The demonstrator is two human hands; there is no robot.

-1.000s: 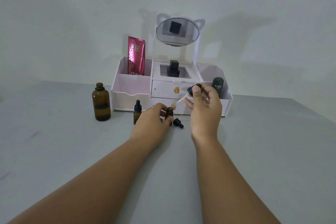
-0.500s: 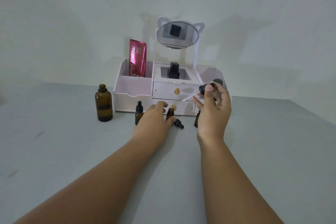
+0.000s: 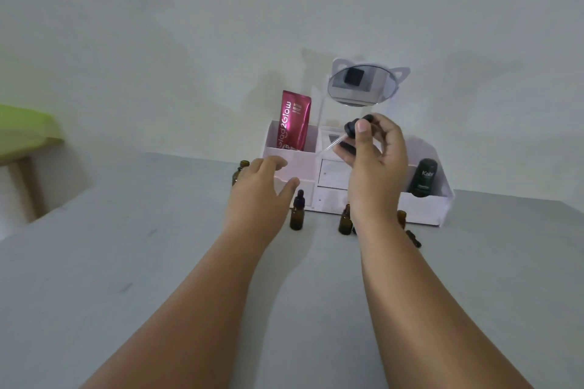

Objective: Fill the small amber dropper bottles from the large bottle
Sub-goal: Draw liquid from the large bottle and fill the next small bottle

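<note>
My right hand [image 3: 373, 164] pinches a black-capped dropper [image 3: 349, 131] raised in the air, its glass pipette slanting down to the left. My left hand [image 3: 259, 193] hovers with loose fingers in front of the large amber bottle [image 3: 239, 171], which it mostly hides. A capped small amber bottle [image 3: 297, 215] stands right of the left hand. An uncapped small bottle [image 3: 345, 220] stands by my right wrist. Another small bottle [image 3: 401, 218] peeks out right of the wrist, with a loose dropper cap [image 3: 414, 238] lying beside it.
A white cosmetic organizer [image 3: 423, 208] with drawers stands at the back, holding a pink tube [image 3: 294, 120], a dark green tube [image 3: 423, 178] and a cat-eared mirror [image 3: 361, 85]. A green-topped wooden table [image 3: 22, 136] is at far left. Everything sits on a grey tabletop [image 3: 158, 262].
My left hand let go of the uncapped small bottle and moved left toward the large bottle. My right hand lifted the dropper higher. The view shifted right.
</note>
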